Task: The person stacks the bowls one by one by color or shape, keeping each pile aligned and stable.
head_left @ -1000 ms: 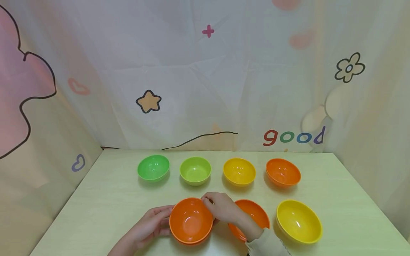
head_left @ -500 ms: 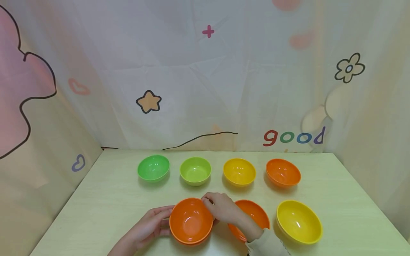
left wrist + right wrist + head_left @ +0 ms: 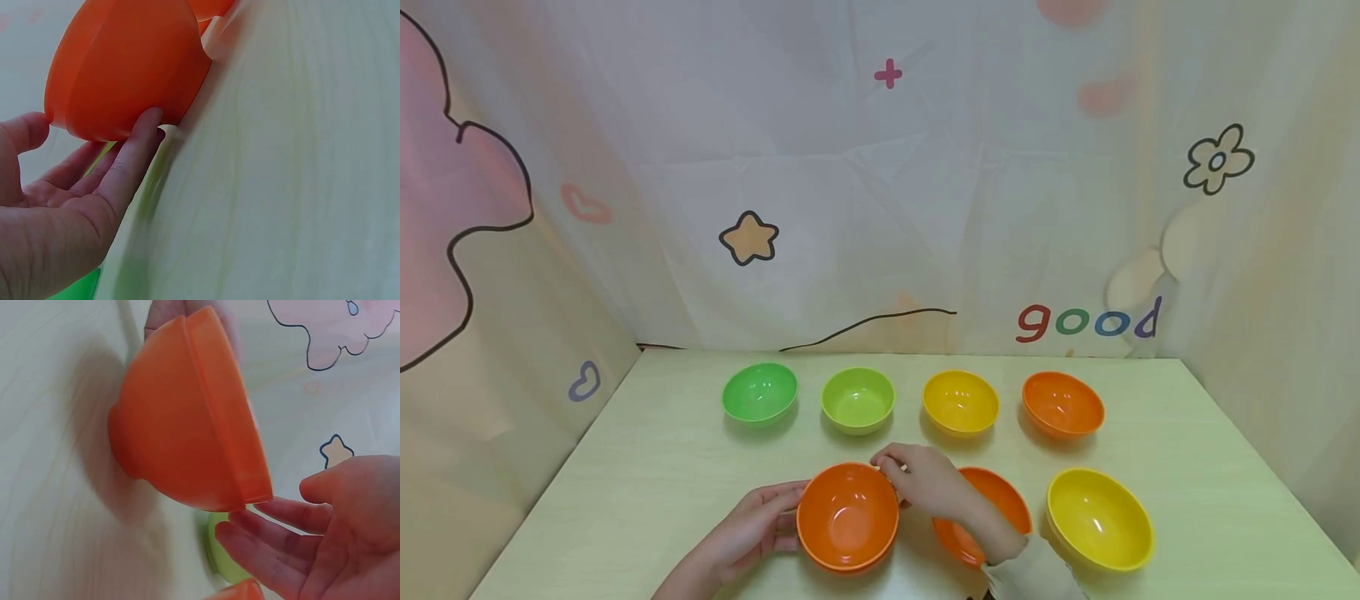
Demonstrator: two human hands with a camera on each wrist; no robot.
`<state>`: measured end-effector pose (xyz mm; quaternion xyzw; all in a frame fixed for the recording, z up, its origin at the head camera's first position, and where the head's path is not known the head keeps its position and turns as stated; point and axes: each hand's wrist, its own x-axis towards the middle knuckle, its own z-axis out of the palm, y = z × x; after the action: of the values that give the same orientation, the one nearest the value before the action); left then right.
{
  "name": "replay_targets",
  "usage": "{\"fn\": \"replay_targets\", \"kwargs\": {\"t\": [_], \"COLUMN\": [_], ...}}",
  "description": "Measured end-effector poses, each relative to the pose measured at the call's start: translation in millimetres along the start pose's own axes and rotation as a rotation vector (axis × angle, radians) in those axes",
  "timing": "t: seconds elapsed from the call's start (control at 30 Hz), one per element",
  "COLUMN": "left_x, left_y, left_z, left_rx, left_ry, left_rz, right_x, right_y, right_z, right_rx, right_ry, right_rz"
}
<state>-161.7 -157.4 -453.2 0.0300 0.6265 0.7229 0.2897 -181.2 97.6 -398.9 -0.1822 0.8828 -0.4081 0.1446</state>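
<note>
Two nested orange bowls (image 3: pixel 848 521) sit near the front middle of the table, one rim just above the other. My left hand (image 3: pixel 752 529) holds their left side; in the left wrist view its thumb lies at the rim and its fingers reach along the outer wall of the orange bowls (image 3: pixel 131 69). At the upper right of the rim is my right hand (image 3: pixel 928 483). In the right wrist view the thumb of the right hand (image 3: pixel 337 531) stands off the orange rim, while the fingertips lie at or just beside it.
Another orange bowl (image 3: pixel 1000 492) is partly hidden under the right forearm, with a yellow bowl (image 3: pixel 1097 521) to its right. Along the back stand a green bowl (image 3: pixel 760 396), a lime bowl (image 3: pixel 857 402), an amber bowl (image 3: pixel 960 404) and an orange bowl (image 3: pixel 1062 406).
My right hand has shifted slightly up and right, its thumb coming off the bowl rim. The left hand and the bowls have stayed in place.
</note>
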Motion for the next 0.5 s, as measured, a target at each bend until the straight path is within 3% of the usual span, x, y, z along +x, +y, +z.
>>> {"fn": "replay_targets", "kwargs": {"t": [0.3, 0.5], "left_x": [0.4, 0.3], "left_y": [0.4, 0.1], "left_z": [1.5, 1.0], "left_rx": [-0.003, -0.003], "left_ry": [-0.009, -0.002], "left_rz": [0.023, 0.005], "right_x": [-2.5, -7.1], "right_y": [5, 11], "right_z": [-8, -11], "right_rx": [-0.144, -0.154], "right_ry": [0.087, 0.156], "right_rz": [-0.092, -0.129]}}
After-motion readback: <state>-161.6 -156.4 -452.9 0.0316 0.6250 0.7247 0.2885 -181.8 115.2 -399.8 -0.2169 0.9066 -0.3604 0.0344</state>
